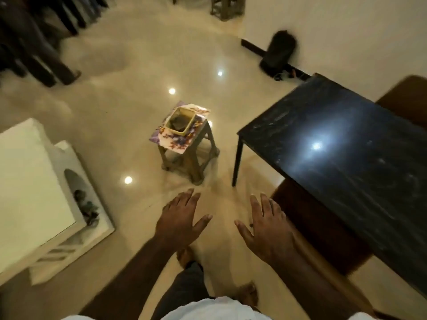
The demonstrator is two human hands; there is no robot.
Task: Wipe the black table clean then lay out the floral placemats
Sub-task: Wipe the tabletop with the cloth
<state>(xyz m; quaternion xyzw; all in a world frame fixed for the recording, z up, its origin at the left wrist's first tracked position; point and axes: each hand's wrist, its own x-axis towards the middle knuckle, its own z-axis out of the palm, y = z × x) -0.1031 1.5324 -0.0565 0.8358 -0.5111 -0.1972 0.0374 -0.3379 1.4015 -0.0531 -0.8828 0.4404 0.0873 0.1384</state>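
A black table (342,144) fills the right side of the view, seen from above by a standing person. Its glossy, faintly veined tabletop is bare and mirrors a ceiling light near the middle. Pale smears show across the surface, so the wiping looks not yet done.

The floral placemats (172,142) are not on the table. They lie in a loose stack on a small stool (196,162) standing on the floor just beyond the table's near-left corner. Their purple-and-orange edges overhang the stool's seat on several sides. A cream tub (179,122) sits on top of them, with something dark inside that may be a cloth; it is too blurred to tell. The stool seems to serve as a holding spot, keeping mats and tub off the tabletop while it is cleaned.

Both hands reach forward over the shiny beige floor, palms down. The left hand (182,218) and right hand (265,220) are spread wide and hold nothing. They point toward the stool, well short of it, likely to fetch the tub's contents first.

A brown chair (309,225) is tucked along the table's near edge. A white cabinet (34,188) stands at left. A dark bag (278,54) leans on the far wall.
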